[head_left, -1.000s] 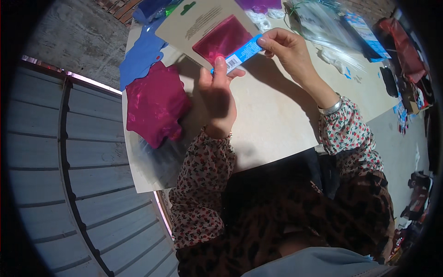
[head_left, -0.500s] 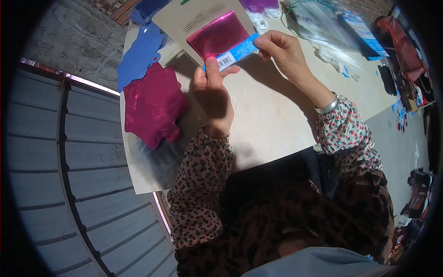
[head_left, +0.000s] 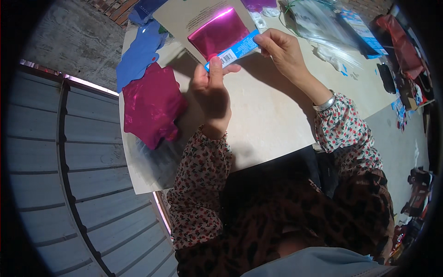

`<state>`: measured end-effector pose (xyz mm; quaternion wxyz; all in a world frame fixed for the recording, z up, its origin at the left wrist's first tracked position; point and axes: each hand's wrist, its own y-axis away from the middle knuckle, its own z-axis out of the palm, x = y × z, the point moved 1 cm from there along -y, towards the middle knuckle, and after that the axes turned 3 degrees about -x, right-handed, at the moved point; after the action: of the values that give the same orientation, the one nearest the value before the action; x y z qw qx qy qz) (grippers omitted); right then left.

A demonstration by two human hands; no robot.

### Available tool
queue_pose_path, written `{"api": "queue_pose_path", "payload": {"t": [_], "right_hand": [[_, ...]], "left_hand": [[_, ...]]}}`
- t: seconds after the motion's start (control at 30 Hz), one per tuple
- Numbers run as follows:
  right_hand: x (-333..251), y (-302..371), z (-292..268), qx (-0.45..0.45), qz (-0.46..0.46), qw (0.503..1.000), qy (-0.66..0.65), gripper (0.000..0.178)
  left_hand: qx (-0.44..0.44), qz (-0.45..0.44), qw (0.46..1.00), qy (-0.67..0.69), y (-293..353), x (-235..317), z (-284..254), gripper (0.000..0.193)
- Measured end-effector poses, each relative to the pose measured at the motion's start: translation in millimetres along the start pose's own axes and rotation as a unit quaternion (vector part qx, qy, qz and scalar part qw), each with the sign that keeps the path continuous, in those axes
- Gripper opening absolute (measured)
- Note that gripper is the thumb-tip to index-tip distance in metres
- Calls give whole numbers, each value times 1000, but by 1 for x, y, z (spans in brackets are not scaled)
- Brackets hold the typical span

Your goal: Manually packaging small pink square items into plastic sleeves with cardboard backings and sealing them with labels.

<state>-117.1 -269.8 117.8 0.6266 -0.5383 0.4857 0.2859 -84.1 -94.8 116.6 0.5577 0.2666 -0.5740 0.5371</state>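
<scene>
Between both hands is a beige card [head_left: 182, 23] with a folded shiny pink foil piece [head_left: 219, 32] on it. A blue strip with a barcode [head_left: 235, 51] runs along its lower edge. My left hand [head_left: 214, 92] pinches the strip's left end, thumb on top. At the right end, my right hand [head_left: 284, 48] grips it between thumb and fingers. Whether strip and card are joined, I cannot tell. Left of my left hand lie a flat magenta foil balloon [head_left: 152, 104] and a flat blue foil balloon [head_left: 138, 57].
The pale table [head_left: 272, 124] reaches to my lap. Clear plastic sleeves [head_left: 318, 27] and blue printed packaging [head_left: 364, 34] lie at the far right. Under the magenta balloon are more clear sleeves [head_left: 154, 159]. A ribbed metal panel [head_left: 97, 180] stands at the left.
The strip's left end and my left thumb have tipped very slightly downward. Both hands keep the same hold.
</scene>
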Motion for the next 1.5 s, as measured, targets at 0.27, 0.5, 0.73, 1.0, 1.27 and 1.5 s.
{"api": "queue_pose_path", "payload": {"t": [0.27,0.5,0.73,1.0,1.27,1.5], "right_hand": [[-6,4,3,20,-27,995,93,26],[-1,3,7,-5,5,1000,20,26],[1,10,14,-40,-16,993,110,25],[-12,10,18,-48,-60,979,187,27],[14,7,10,-166,147,975,30,34],[17,11,-10,-264,306,912,71,33]], "left_hand": [[51,-43,998,16,-2,6,-1,30],[79,-48,992,-84,-6,2,-7,30],[114,-1,986,-125,-10,2,-4,29],[114,123,965,-200,-24,-4,-5,44],[-110,377,766,-509,-26,-8,-24,26],[-244,340,744,-521,1,-22,-13,10]]}}
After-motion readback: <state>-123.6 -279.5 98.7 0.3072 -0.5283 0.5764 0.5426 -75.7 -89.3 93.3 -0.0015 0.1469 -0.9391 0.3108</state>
